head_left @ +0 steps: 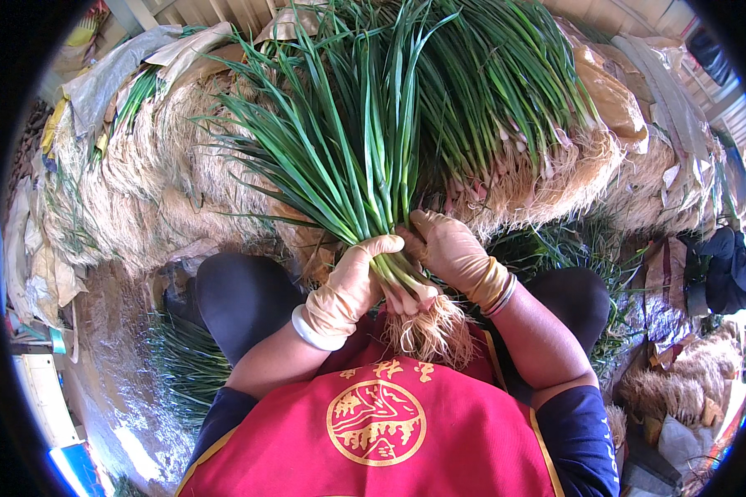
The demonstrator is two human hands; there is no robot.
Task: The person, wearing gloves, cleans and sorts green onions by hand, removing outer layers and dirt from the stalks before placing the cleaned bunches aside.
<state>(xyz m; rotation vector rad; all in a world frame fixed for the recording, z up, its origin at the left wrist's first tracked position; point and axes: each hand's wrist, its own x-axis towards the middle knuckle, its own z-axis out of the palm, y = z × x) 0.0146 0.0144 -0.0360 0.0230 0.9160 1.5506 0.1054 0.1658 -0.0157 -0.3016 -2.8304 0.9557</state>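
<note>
A bunch of green garlic [363, 180] is held in front of my red apron, its leaves fanned away from me and its pale roots [432, 329] hanging towards my chest. My gloved left hand [351, 282] is closed around the lower stems, thumb across the top. On the other side, my gloved right hand [457, 261] has its bent fingers against the stems just above the left thumb. Those right fingertips are partly hidden behind the stalks. White bulb ends [416, 295] show below my left hand.
Ahead lies a big heap of green garlic [497, 93], roots facing me. More rooty bundles [155, 168] stand to the left, partly under sacking [115, 81]. Loose leaves [553, 255] lie by my right knee [569, 304]. Green leaves [189, 366] lie beside my left knee [242, 298] on a wet-looking floor [115, 373].
</note>
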